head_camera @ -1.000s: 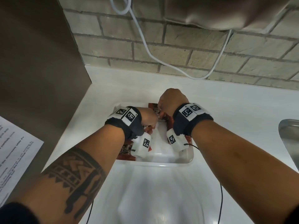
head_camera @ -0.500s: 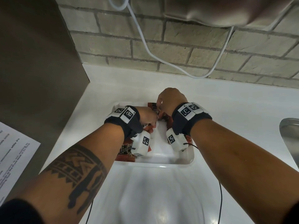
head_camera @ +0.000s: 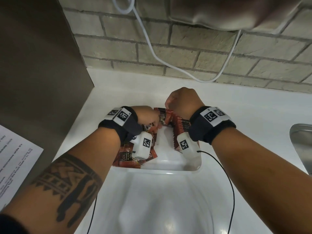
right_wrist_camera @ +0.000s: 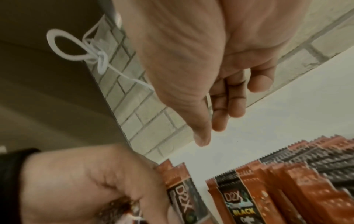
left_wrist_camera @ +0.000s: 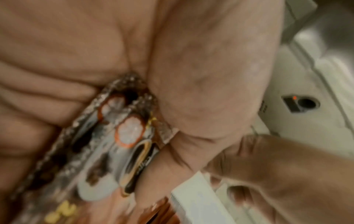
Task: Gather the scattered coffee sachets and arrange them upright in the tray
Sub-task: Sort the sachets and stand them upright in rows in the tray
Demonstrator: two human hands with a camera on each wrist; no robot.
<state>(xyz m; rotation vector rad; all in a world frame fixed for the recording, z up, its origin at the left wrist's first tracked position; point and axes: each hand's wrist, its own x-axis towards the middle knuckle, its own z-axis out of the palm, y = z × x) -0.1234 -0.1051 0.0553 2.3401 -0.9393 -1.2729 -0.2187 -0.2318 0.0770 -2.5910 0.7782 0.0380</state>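
A white tray sits on the white counter. Red and black coffee sachets stand upright in a row along its right side. More sachets lie flat at the tray's near left corner. My left hand is low in the tray's left part and grips a small bundle of sachets between thumb and fingers. My right hand hovers above the far end of the upright row. Its fingers hang loosely curled and hold nothing.
A brick wall with a looping white cable runs behind the counter. A dark panel stands on the left, with a printed sheet on it. A metal sink rim shows at the right edge. An appliance hangs overhead.
Both hands stay over the tray. The right hand has shifted slightly up and to the right; the left hand keeps its grip on the sachets.
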